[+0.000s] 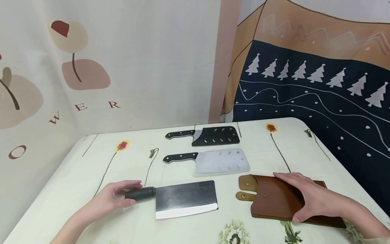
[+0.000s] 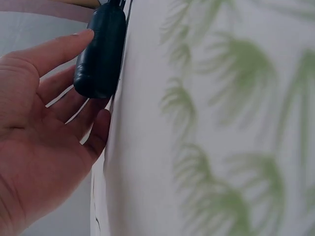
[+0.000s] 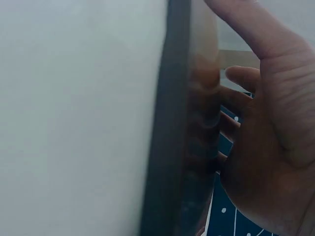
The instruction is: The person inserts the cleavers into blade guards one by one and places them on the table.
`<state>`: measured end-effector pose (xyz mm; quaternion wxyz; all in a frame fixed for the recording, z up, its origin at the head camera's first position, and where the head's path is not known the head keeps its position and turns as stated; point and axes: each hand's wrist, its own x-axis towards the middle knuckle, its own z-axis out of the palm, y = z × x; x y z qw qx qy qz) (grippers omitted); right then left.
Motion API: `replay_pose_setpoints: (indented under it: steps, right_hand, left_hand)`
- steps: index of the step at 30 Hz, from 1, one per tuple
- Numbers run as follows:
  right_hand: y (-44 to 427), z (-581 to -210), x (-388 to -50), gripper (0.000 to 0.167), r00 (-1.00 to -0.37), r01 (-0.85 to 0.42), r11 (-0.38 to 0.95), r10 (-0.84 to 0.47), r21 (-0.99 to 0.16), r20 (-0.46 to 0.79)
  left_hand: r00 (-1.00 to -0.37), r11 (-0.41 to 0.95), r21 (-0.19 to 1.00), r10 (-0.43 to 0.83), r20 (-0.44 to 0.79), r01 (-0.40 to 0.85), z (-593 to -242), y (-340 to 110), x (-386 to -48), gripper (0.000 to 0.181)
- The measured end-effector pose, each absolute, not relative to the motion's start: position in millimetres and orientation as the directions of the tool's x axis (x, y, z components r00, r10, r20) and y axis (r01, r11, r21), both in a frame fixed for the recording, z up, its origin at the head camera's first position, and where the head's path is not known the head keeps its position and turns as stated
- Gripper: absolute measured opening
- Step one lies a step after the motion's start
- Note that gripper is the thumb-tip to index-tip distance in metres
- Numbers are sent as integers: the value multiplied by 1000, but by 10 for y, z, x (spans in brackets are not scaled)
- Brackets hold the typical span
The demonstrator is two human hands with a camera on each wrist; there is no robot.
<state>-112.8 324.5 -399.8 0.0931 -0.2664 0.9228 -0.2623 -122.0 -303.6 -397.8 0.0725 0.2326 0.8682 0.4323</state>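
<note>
A cleaver with a dark ribbed handle (image 1: 141, 194) and a bare steel blade (image 1: 186, 198) lies flat on the table. My left hand (image 1: 105, 200) is spread about the handle's end, index finger on the far side and thumb on the near side. In the left wrist view the thumb of that hand (image 2: 44, 118) meets or overlaps the black handle (image 2: 102, 54). A brown leather sheath (image 1: 274, 196) with two unfastened tan straps (image 1: 247, 183) lies to the right. Over it spreads my right hand (image 1: 318, 198), thumb at the near edge, fingertips toward the far edge; firm contact cannot be told.
Farther back lie a cleaver in a whitish translucent cover (image 1: 223, 162) and another in a black cover (image 1: 216, 136), both with black riveted handles pointing left. A flower-print cloth (image 1: 128, 169) covers the table. Patterned curtains (image 1: 158, 67) hang behind it.
</note>
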Motion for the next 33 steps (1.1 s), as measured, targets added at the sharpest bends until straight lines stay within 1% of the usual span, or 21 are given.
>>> replay_pose_setpoints:
  steps: [4,11,15,19,25,33]
  right_hand:
    - [3235,-4048,-1081,124,-836,-479,728,-549,-490,1]
    - [3210,-4071,-1048,130,-835,-501,738,-550,-452,26]
    - [3210,-4076,-1059,128,-839,-497,742,-544,-449,30]
    - [3207,-4070,-1091,124,-847,-489,756,-531,-435,28]
    - [3221,-4046,-1107,122,-855,-467,772,-519,-430,-2]
    - [3220,-4027,-1107,119,-856,-467,772,-516,-430,3]
  left_hand:
    - [-861,498,783,500,93,373,-3986,-3049,-1263,58]
    - [-850,458,831,526,34,317,-3989,-3064,-1303,62]
    - [-846,472,815,532,42,337,-4008,-3049,-1314,61]
    - [-839,470,800,539,73,372,-4024,-3032,-1316,60]
    - [-846,477,795,527,83,375,-4068,-2991,-1305,58]
    - [-854,570,690,501,139,446,-4119,-2903,-1287,49]
